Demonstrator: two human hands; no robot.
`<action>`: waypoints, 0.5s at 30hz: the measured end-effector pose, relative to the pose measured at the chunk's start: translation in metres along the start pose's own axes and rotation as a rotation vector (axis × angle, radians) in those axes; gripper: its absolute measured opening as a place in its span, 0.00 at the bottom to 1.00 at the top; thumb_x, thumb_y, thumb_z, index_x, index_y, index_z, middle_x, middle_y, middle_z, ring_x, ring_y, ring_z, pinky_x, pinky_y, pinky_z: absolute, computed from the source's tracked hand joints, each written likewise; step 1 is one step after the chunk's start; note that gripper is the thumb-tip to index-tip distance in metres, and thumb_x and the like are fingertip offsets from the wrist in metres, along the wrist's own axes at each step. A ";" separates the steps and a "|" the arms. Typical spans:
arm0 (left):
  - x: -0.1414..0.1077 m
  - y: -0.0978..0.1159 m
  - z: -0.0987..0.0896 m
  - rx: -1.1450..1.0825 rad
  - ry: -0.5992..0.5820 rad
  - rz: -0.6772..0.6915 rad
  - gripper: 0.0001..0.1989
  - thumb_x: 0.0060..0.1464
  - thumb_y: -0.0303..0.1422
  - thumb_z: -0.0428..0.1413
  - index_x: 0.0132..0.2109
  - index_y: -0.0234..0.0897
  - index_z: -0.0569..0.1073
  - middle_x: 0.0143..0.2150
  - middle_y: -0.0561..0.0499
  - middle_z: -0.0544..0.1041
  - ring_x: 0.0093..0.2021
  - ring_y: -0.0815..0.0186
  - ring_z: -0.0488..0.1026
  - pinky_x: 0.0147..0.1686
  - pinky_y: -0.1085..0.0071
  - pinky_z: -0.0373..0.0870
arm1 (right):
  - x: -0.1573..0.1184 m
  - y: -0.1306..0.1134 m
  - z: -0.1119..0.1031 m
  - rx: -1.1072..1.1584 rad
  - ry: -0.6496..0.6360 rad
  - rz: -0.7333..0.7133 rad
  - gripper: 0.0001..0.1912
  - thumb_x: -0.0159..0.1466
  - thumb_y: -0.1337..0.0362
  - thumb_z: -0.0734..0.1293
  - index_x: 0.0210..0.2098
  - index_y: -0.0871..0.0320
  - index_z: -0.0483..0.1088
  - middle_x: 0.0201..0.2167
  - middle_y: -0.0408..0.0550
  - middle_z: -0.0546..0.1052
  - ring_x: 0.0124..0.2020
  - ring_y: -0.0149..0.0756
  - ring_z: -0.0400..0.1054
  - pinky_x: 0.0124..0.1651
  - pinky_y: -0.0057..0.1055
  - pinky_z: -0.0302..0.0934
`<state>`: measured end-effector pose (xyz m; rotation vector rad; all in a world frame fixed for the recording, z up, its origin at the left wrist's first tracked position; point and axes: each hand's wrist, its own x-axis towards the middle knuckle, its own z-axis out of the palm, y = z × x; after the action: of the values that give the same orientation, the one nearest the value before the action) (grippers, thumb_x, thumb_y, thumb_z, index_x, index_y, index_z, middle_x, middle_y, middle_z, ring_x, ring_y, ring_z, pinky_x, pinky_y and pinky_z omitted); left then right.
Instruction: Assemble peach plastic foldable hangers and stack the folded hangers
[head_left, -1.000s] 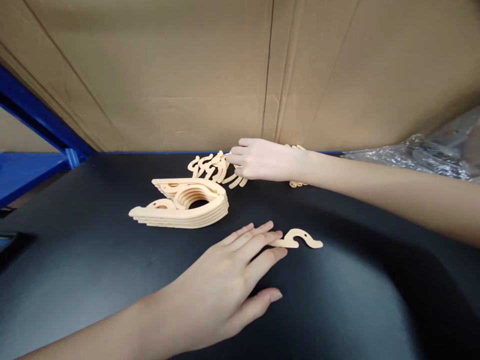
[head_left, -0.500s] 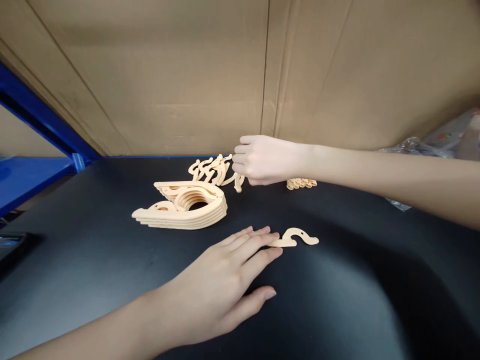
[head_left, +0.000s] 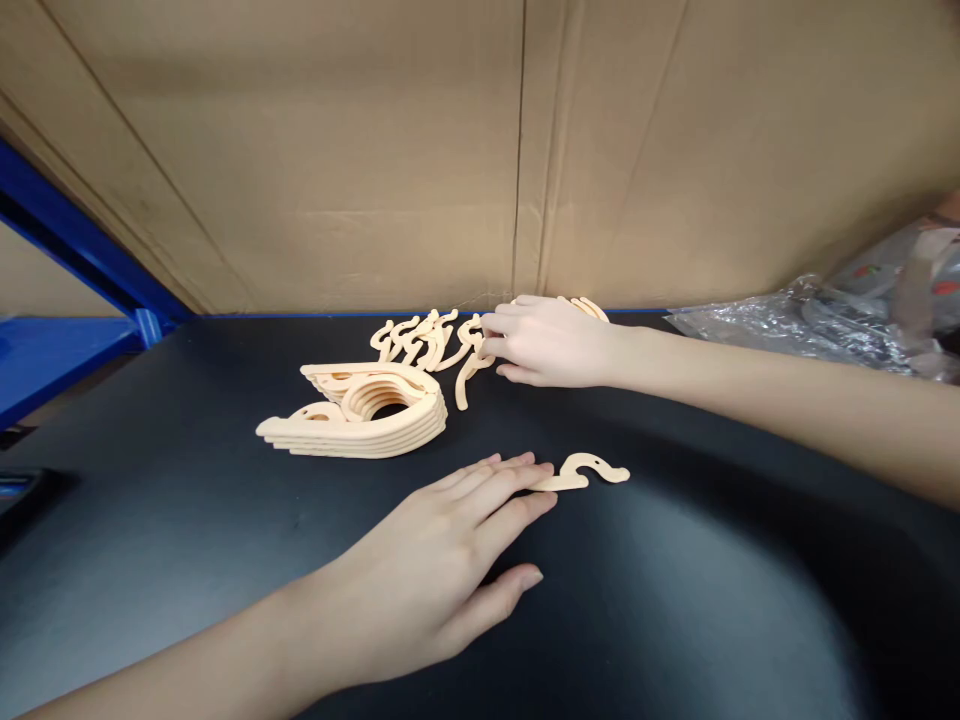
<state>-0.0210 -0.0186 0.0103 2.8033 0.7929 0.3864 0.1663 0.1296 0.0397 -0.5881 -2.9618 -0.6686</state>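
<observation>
Left hand [head_left: 446,545]: fingers nearly straight, slightly spread, laid over the near end of a single hook-shaped piece [head_left: 596,465]; thumb out to the side, no grip around it. That piece lies flat on the worktop [head_left: 675,610], its curved end poking out to the right. Right hand [head_left: 551,342]: fingers half curled at the right end of the loose hook-shaped pieces [head_left: 427,340]; can't tell if they're pinching anything. A curved piece [head_left: 463,385] sticks out toward the wearer, just beside those fingers. For handling: keep left pressure light and flat so the lone piece doesn't skid or tip. On the right, I'd work from the free end of one piece with thumb and index, drawing it sideways clear of its neighbours, since the hooks look likely to snag. Lift low; the stack [head_left: 382,425] of larger folded pieces sits just in front of the pile, and a bump could knock its layers askew.
</observation>
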 end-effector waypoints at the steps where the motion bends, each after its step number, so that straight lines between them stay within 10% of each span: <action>1: 0.000 0.000 0.000 -0.004 0.002 0.001 0.20 0.64 0.32 0.51 0.61 0.32 0.66 0.63 0.42 0.69 0.65 0.59 0.63 0.65 0.60 0.62 | 0.003 0.000 0.003 0.028 0.003 0.010 0.10 0.66 0.67 0.61 0.41 0.64 0.73 0.40 0.55 0.74 0.38 0.41 0.66 0.38 0.35 0.53; 15: 0.000 0.000 0.000 0.018 -0.009 0.002 0.19 0.64 0.32 0.50 0.61 0.32 0.67 0.64 0.43 0.69 0.65 0.58 0.63 0.65 0.58 0.61 | 0.011 0.017 -0.001 0.231 0.118 -0.040 0.05 0.62 0.68 0.63 0.29 0.59 0.70 0.33 0.47 0.69 0.32 0.35 0.61 0.37 0.32 0.51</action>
<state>-0.0213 -0.0187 0.0107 2.8205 0.7951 0.3684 0.1623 0.1475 0.0487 -0.4553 -2.8895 -0.3427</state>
